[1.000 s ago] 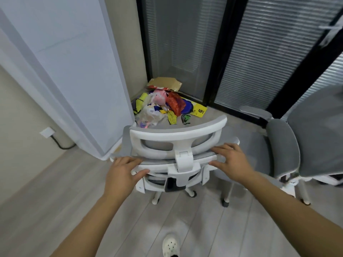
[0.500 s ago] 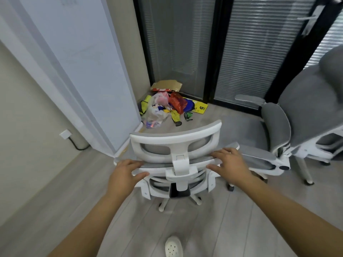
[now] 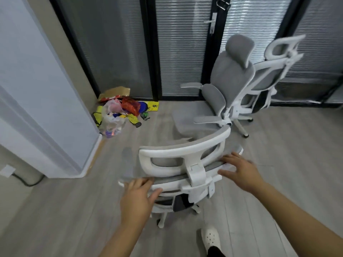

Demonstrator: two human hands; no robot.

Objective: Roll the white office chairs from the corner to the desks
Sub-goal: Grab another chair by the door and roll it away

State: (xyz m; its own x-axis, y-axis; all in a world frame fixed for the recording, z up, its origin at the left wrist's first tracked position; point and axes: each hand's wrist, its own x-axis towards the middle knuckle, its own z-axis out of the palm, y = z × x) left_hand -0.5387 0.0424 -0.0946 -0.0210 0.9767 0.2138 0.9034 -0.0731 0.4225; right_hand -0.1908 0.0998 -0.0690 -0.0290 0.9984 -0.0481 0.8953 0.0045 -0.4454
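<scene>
A white office chair (image 3: pixel 182 158) with grey mesh stands right in front of me, its back toward me. My left hand (image 3: pixel 138 197) grips the top edge of its backrest on the left, thumb curled under the frame. My right hand (image 3: pixel 239 170) grips the same edge on the right. Two more white and grey chairs stand further back on the right: one (image 3: pixel 228 86) faces left, the other (image 3: pixel 269 75) is behind it by the glass wall.
A pile of coloured bags and cardboard (image 3: pixel 120 110) lies in the corner by the glass partition (image 3: pixel 178 43). A white cabinet (image 3: pixel 37 89) fills the left side. My white shoe (image 3: pixel 209 238) is on the grey wood floor behind the chair.
The chair has rolled back from the corner with both hands on it and turned slightly. The view has swung right, so the two other chairs show more fully.
</scene>
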